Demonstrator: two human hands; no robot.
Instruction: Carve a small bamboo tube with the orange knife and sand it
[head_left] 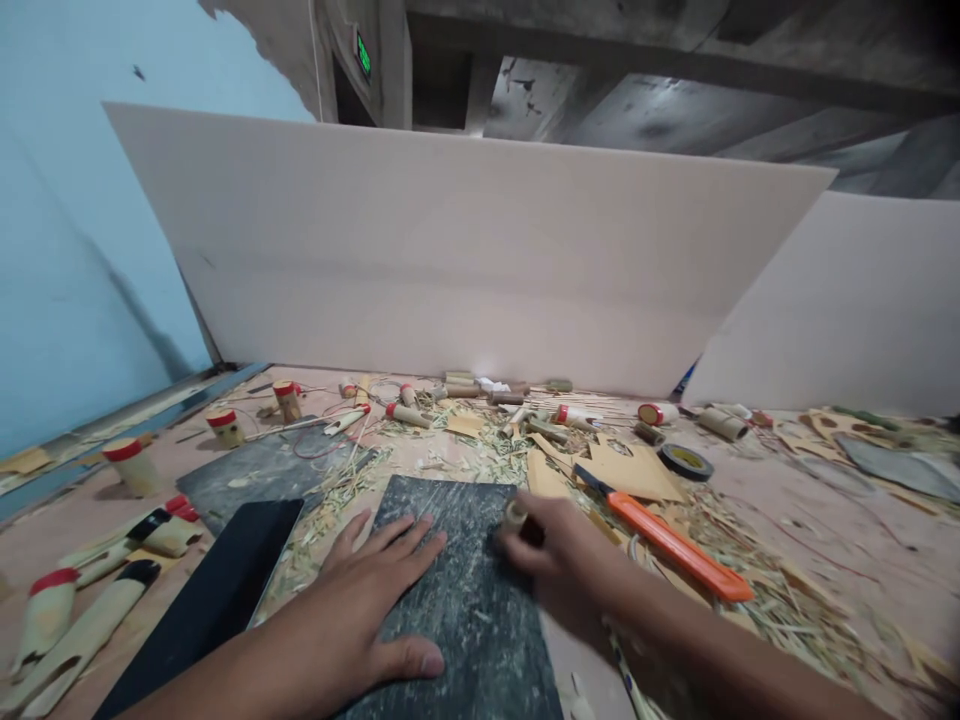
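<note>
A dark grey sheet, apparently sandpaper (480,620), lies in front of me, streaked with pale dust. My left hand (375,590) rests flat on its left side, fingers spread and thumb out. At the sheet's upper right edge, my right hand (544,535) is closed around a short bamboo tube (516,515). Only one end of the tube shows; the fingers hide the rest. Right of that hand lies an orange utility knife (675,545) with its blade out.
Bamboo tubes with red ends (131,465) lie and stand at left, near a black flat object (217,590) and another grey sheet (262,470). Shavings (810,620), a tape roll (685,462) and cardboard (630,468) litter the table. A pale board (465,250) leans behind.
</note>
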